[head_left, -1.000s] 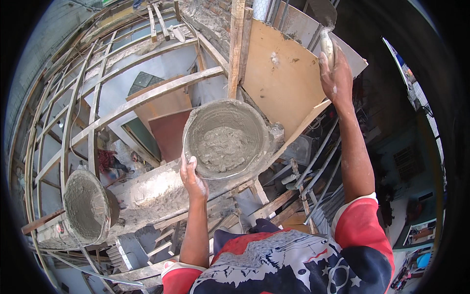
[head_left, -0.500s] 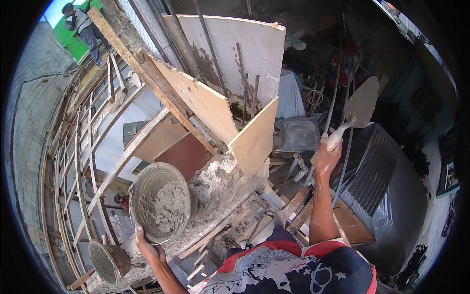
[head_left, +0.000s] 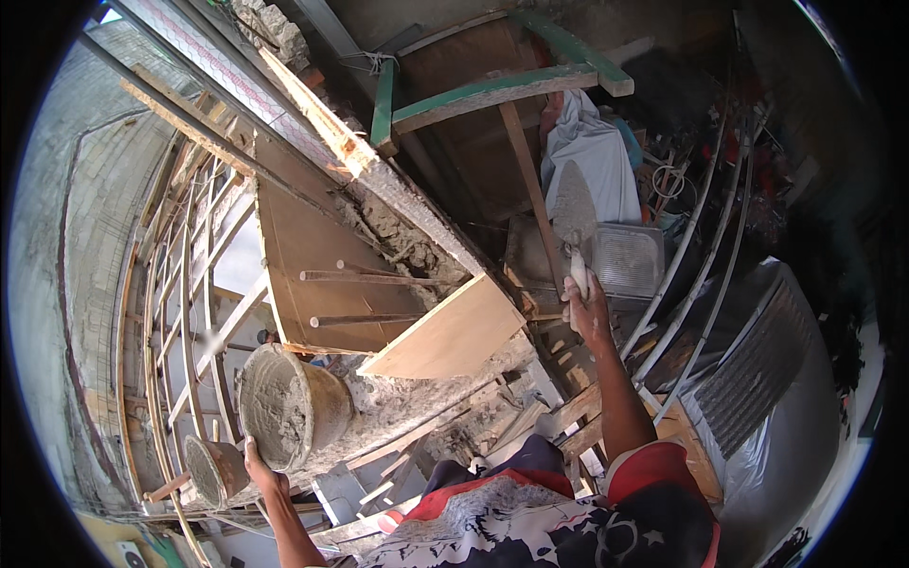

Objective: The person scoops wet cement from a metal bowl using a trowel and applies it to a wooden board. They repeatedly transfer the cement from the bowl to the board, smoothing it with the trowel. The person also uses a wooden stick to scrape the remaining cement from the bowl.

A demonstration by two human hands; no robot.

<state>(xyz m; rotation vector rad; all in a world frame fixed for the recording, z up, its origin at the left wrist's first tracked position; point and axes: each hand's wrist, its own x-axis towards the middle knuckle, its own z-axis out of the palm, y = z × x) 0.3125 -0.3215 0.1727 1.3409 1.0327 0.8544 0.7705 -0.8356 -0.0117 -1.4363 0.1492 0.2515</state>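
Observation:
My left hand point(head_left: 262, 466) grips the lower-left rim of a bucket of grey mortar point(head_left: 292, 405), which rests tilted in view on the rough ledge point(head_left: 436, 383). In my right hand point(head_left: 589, 314) is a trowel by its pale handle, its mortar-coated blade point(head_left: 574, 206) pointing upward. Between my hands stands a plywood form point(head_left: 440, 331) holding wet mortar point(head_left: 405, 239) along its inner channel, with wooden or metal rods point(head_left: 369, 276) across its side panel. A smaller mortar bucket point(head_left: 210, 471) is at lower left.
A timber grid point(head_left: 194, 303) fills the left. A person point(head_left: 267, 337) is partly hidden behind the bucket. Above is a green-painted wooden frame point(head_left: 492, 90). Long pipes point(head_left: 696, 260), corrugated sheet point(head_left: 757, 364), a white cloth point(head_left: 592, 151) and clutter lie lower down at right.
The view has swung toward the plywood form, shifting the buckets left. My right hand with the trowel has moved down and leftward in the picture. My left hand stays on the bucket.

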